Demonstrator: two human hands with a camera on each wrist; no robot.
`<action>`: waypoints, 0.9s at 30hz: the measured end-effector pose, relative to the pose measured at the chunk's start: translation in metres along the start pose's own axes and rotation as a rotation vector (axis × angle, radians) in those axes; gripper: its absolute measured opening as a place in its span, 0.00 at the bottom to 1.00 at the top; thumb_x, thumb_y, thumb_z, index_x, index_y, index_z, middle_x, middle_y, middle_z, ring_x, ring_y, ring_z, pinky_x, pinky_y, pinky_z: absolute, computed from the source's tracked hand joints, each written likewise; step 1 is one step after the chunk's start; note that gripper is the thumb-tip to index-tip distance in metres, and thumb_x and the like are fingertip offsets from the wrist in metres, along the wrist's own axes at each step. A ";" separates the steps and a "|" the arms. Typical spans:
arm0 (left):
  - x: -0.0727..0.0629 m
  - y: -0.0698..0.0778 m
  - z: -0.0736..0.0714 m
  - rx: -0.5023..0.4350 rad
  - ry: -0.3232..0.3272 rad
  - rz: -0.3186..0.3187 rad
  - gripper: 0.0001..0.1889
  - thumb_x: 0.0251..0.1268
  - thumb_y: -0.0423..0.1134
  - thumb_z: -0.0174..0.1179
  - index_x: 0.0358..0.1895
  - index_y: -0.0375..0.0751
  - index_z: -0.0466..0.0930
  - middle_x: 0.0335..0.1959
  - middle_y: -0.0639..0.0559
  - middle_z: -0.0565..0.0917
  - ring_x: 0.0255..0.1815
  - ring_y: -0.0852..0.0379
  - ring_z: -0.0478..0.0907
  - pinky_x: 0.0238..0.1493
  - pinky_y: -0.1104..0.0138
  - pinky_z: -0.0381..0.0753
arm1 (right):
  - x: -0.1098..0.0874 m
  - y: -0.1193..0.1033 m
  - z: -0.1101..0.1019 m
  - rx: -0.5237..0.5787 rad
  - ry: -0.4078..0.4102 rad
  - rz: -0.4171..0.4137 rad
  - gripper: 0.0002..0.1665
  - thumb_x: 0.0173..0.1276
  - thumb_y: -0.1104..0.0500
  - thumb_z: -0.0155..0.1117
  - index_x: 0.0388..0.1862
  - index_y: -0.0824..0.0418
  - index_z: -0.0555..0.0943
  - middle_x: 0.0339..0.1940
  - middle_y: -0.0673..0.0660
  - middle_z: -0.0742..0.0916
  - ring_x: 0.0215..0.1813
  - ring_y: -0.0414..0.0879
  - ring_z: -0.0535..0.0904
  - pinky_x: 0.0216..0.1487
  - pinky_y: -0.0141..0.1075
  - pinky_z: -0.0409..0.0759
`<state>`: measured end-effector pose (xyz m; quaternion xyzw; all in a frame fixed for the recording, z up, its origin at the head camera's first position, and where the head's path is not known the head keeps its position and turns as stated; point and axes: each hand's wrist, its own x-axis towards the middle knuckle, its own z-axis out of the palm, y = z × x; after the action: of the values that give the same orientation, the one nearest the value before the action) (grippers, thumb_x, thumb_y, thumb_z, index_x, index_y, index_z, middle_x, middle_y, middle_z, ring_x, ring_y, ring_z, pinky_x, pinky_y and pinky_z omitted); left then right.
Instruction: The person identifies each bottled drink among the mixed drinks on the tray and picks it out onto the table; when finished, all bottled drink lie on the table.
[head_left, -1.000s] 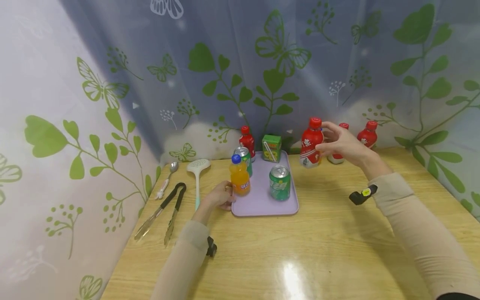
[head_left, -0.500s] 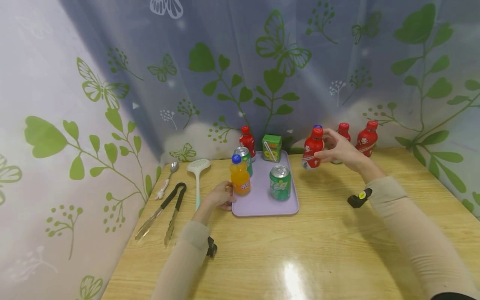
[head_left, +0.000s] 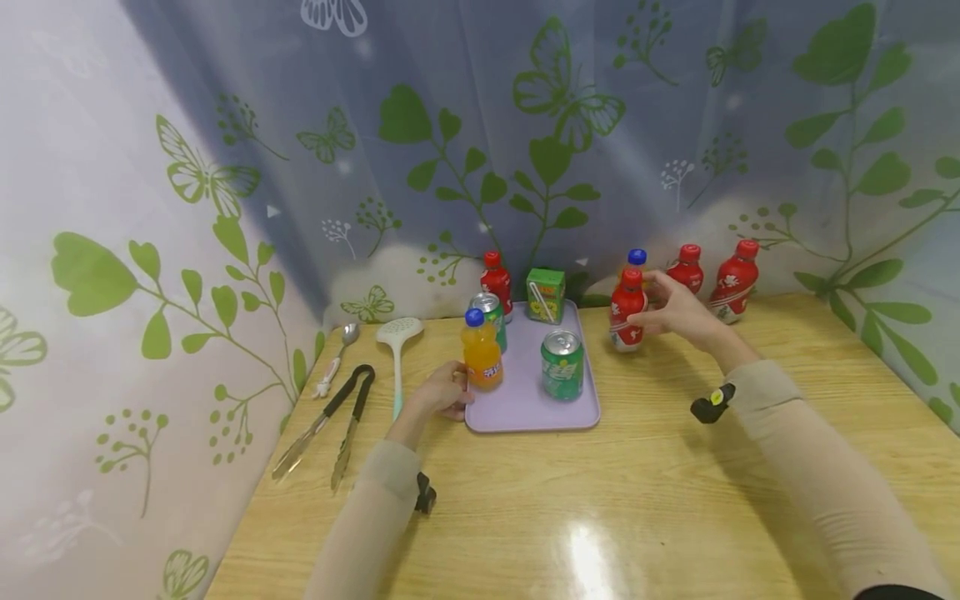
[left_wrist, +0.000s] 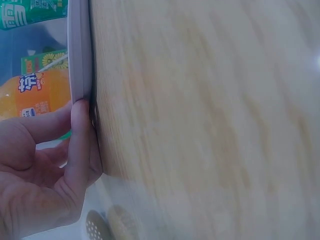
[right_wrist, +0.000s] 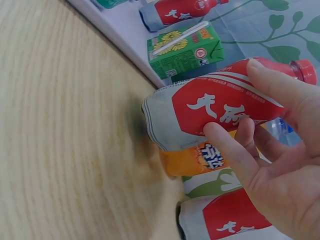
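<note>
- Your left hand pinches the tray at its left rim, thumb and fingers nearly together, beside the orange bottle standing on it.
- Right of the tray, your right hand grips the red bottle between thumb and part-curled fingers.
- Since a second ago, you've lowered that bottle; behind it, the blue-capped bottle now shows clearly.

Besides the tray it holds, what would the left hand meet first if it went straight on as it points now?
Probably the orange bottle on the tray, just ahead of the left hand; any gap is unclear.
</note>
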<state>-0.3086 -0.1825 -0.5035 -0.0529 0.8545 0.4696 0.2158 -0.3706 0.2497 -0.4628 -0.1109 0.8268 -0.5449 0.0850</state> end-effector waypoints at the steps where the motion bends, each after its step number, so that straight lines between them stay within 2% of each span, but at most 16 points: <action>1: 0.000 0.000 0.000 -0.002 0.000 0.000 0.34 0.73 0.26 0.61 0.79 0.41 0.62 0.58 0.35 0.77 0.40 0.52 0.80 0.33 0.71 0.90 | 0.000 0.001 0.000 -0.004 -0.004 0.000 0.48 0.72 0.57 0.73 0.82 0.55 0.57 0.78 0.70 0.71 0.60 0.47 0.81 0.57 0.43 0.92; 7: -0.001 0.003 -0.001 -0.017 0.003 0.008 0.35 0.73 0.25 0.60 0.80 0.40 0.61 0.62 0.33 0.77 0.40 0.52 0.80 0.36 0.69 0.91 | 0.000 0.004 0.001 -0.005 -0.006 -0.001 0.46 0.73 0.59 0.71 0.81 0.57 0.56 0.74 0.70 0.74 0.55 0.41 0.83 0.57 0.44 0.92; 12: -0.002 0.004 -0.004 -0.012 0.009 0.011 0.34 0.73 0.25 0.60 0.80 0.40 0.62 0.57 0.35 0.77 0.39 0.53 0.79 0.33 0.71 0.90 | 0.001 0.007 0.002 0.021 -0.009 -0.014 0.47 0.73 0.58 0.72 0.82 0.58 0.55 0.72 0.72 0.74 0.49 0.36 0.84 0.55 0.44 0.93; 15: -0.002 0.003 -0.005 -0.007 0.011 0.012 0.34 0.73 0.25 0.61 0.79 0.40 0.62 0.54 0.37 0.77 0.38 0.53 0.79 0.32 0.72 0.89 | 0.001 0.011 0.003 0.045 -0.009 -0.029 0.47 0.74 0.56 0.71 0.82 0.57 0.53 0.74 0.72 0.73 0.49 0.35 0.84 0.57 0.48 0.92; 19: 0.000 0.002 -0.005 -0.003 0.013 0.019 0.34 0.73 0.26 0.61 0.79 0.40 0.62 0.55 0.37 0.77 0.39 0.52 0.79 0.33 0.73 0.89 | 0.002 0.019 0.007 0.092 -0.008 -0.066 0.44 0.76 0.56 0.68 0.80 0.58 0.53 0.77 0.71 0.71 0.53 0.32 0.82 0.58 0.54 0.91; 22: 0.001 0.001 -0.005 -0.010 0.014 0.023 0.34 0.72 0.25 0.61 0.79 0.39 0.63 0.57 0.35 0.77 0.40 0.51 0.80 0.34 0.71 0.90 | 0.001 0.024 0.009 0.067 0.001 -0.093 0.44 0.78 0.55 0.66 0.82 0.59 0.53 0.76 0.72 0.72 0.58 0.38 0.82 0.57 0.53 0.92; 24: 0.000 -0.001 -0.003 -0.011 0.009 0.023 0.34 0.72 0.25 0.61 0.79 0.39 0.63 0.57 0.35 0.77 0.40 0.51 0.80 0.34 0.70 0.90 | -0.002 0.027 0.010 0.001 0.018 -0.091 0.47 0.78 0.54 0.66 0.84 0.59 0.51 0.75 0.73 0.73 0.63 0.47 0.81 0.59 0.52 0.91; 27: 0.000 -0.003 -0.001 -0.014 -0.004 0.014 0.34 0.71 0.25 0.61 0.78 0.39 0.63 0.54 0.37 0.77 0.39 0.52 0.80 0.33 0.71 0.90 | -0.011 0.025 0.010 -0.122 0.091 -0.083 0.50 0.78 0.47 0.65 0.87 0.59 0.49 0.75 0.73 0.73 0.72 0.63 0.74 0.64 0.53 0.84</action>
<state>-0.3078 -0.1849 -0.5048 -0.0475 0.8510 0.4772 0.2140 -0.3602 0.2537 -0.4896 -0.1254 0.8562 -0.5009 0.0177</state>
